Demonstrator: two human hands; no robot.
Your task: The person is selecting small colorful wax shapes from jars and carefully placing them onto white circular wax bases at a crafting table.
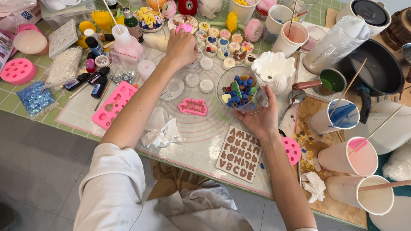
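My right hand cups the near side of a clear glass bowl filled with blue, brown and green small pieces. It rests on a translucent work mat. My left hand reaches far across the mat and is closed around a small pink piece beside a shallow dish of decorations. Rows of small round filled moulds lie just right of that hand. Several small white cups sit between the two hands.
A pink silicone mould, small dye bottles and glitter bags lie left. A brown letter mould sits near the front edge. Paper cups with wooden sticks, a black pan and a green-filled pot crowd the right.
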